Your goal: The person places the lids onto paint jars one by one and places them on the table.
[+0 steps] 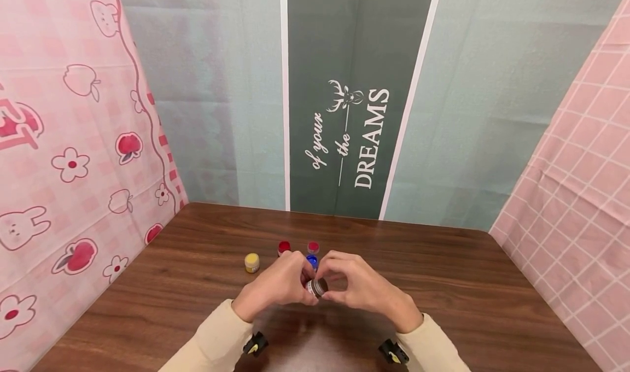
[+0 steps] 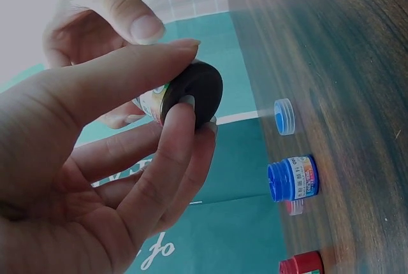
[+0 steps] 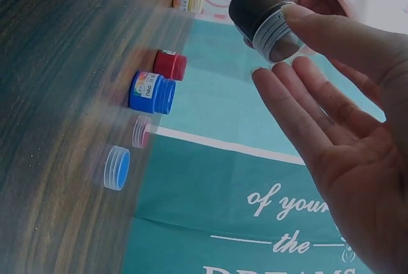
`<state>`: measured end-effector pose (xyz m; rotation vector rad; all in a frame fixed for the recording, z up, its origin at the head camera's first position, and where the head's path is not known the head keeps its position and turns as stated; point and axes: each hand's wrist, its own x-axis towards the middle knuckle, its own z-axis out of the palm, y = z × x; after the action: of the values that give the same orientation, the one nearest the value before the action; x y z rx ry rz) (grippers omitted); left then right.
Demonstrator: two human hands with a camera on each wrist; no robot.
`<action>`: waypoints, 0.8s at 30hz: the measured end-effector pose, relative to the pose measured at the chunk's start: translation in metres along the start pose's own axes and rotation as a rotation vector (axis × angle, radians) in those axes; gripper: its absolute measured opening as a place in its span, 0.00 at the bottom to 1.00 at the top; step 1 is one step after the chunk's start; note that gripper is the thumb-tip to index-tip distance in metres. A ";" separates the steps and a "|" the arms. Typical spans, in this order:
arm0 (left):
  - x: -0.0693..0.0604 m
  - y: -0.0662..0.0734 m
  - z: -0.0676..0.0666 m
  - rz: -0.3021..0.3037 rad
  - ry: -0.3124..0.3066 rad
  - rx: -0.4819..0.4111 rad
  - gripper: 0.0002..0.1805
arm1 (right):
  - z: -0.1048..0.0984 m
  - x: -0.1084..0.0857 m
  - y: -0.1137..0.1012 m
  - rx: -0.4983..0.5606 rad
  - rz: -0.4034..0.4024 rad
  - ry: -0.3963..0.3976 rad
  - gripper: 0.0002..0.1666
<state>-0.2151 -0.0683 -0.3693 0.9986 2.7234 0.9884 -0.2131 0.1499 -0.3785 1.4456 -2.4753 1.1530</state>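
A dark paint jar (image 1: 315, 288) is tilted between both hands, low over the table. My left hand (image 1: 283, 279) grips its body, with thumb and fingers round the dark base (image 2: 203, 89) in the left wrist view. At the jar's clear ridged lid (image 3: 277, 37), the thumb of my right hand (image 1: 361, 284) rests against the rim. The other fingers of my right hand (image 3: 344, 127) spread out, relaxed, below the lid in the right wrist view.
Beyond the hands stand a blue jar (image 2: 296, 178) and a red jar (image 3: 170, 65), both uncapped. Two clear lids, one blue inside (image 3: 117, 168) and one red (image 1: 313, 246), lie nearby. A capped yellow jar (image 1: 252, 262) stands to the left. Curtains surround the wooden table (image 1: 443, 284).
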 end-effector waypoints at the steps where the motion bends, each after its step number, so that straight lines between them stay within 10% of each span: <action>1: 0.000 0.000 0.000 -0.001 -0.002 -0.005 0.09 | 0.000 0.000 0.000 -0.002 -0.007 -0.001 0.19; 24: -0.001 0.002 0.000 -0.010 0.014 -0.024 0.10 | 0.002 -0.001 -0.002 -0.008 0.130 0.022 0.11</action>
<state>-0.2131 -0.0676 -0.3681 0.9768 2.7181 1.0282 -0.2103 0.1488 -0.3790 1.2795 -2.5895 1.1722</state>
